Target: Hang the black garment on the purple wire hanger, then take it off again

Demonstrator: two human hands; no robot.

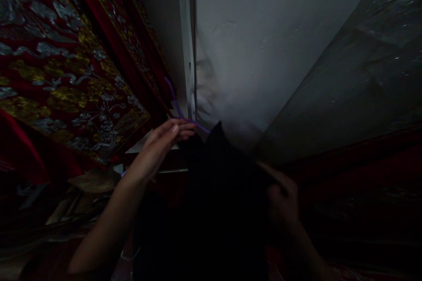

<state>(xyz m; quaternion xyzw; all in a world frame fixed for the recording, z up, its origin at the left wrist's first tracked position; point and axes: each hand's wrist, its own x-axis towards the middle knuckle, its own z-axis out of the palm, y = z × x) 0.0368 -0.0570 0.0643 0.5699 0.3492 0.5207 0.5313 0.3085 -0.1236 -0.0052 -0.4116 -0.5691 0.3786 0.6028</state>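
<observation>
The view is very dark. Near the middle, my left hand (165,140) is closed, its thumb and fingers pressed together at a thin purple clothes hanger (174,103). The hanger's hook points up and left, and one arm of it runs into a black garment (227,184). That garment hangs between my hands, and its folds are lost in shadow. On the right, my right hand (285,195) has its fingers bent around the garment's edge. Motion blurs this hand, and its fingertips are partly hidden by the cloth.
Red cloth with gold and silver embroidery (72,66) hangs at the left. Ahead is a pale wall (244,44) with a narrow vertical strip (189,52). A shiny clear sheet (356,70) covers the right side. Unclear clutter (85,193) lies at lower left.
</observation>
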